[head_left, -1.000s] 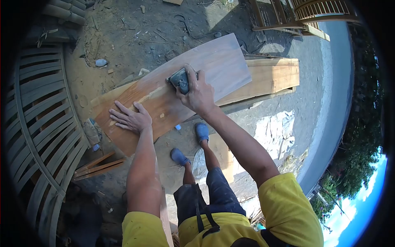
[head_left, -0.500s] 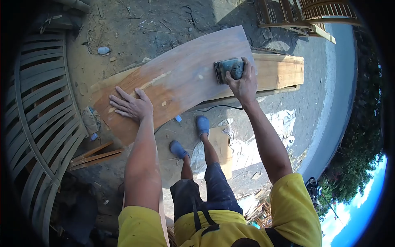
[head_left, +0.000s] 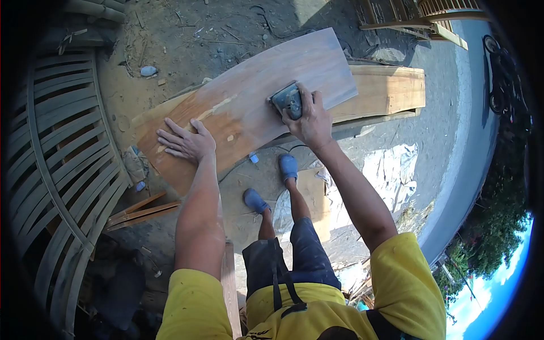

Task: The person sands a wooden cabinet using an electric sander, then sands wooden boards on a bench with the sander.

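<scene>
A wide, curved wooden panel (head_left: 255,73) lies across a thicker plank (head_left: 391,89). Its right part looks pale and dusty, its left part reddish brown with light filler patches. My right hand (head_left: 313,122) is wrapped round a dark teal electric sander (head_left: 288,101), whose base rests on the panel right of its middle. My left hand (head_left: 190,141) lies flat on the panel's brown left end, fingers spread. Part of a dark cord runs on the ground below the panel.
A slatted wooden frame (head_left: 68,153) stands at the left, with wood strips (head_left: 141,212) beside it. Another slatted piece (head_left: 447,17) is at the upper right. Whitish sheeting (head_left: 391,170) covers ground near my feet. A motorcycle (head_left: 498,79) is on the road (head_left: 467,130).
My right hand has slid the sander left and slightly down along the panel. My left hand stays flat on the left end. A motorcycle now shows at the upper right.
</scene>
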`<act>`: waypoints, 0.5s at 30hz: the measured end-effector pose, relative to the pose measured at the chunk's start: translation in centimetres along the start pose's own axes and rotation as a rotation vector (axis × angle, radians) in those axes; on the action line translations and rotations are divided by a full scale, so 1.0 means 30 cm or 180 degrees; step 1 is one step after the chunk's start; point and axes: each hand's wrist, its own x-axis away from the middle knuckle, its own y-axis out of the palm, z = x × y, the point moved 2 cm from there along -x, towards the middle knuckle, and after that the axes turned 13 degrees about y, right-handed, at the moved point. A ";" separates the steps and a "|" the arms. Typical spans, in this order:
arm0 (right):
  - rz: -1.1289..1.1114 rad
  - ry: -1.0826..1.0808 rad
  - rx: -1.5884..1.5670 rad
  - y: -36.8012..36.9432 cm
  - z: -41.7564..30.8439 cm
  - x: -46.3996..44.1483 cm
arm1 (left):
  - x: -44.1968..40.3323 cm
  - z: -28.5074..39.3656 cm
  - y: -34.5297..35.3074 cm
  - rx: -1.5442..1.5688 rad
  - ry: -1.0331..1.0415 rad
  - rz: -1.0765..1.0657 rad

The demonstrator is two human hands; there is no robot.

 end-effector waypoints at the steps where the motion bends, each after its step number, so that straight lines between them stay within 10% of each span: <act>1: 0.0223 0.0124 -0.0002 -0.025 0.050 -0.048 | 0.000 -0.002 0.003 -0.0055 -0.0005 0.0011; 7: 0.1034 0.0235 0.0014 -0.052 0.116 -0.163 | -0.001 0.000 -0.003 -0.0072 -0.0021 -0.0032; 15: -0.0173 -0.0535 0.0001 0.070 -0.082 0.151 | -0.003 0.009 -0.006 0.0033 -0.0063 -0.0135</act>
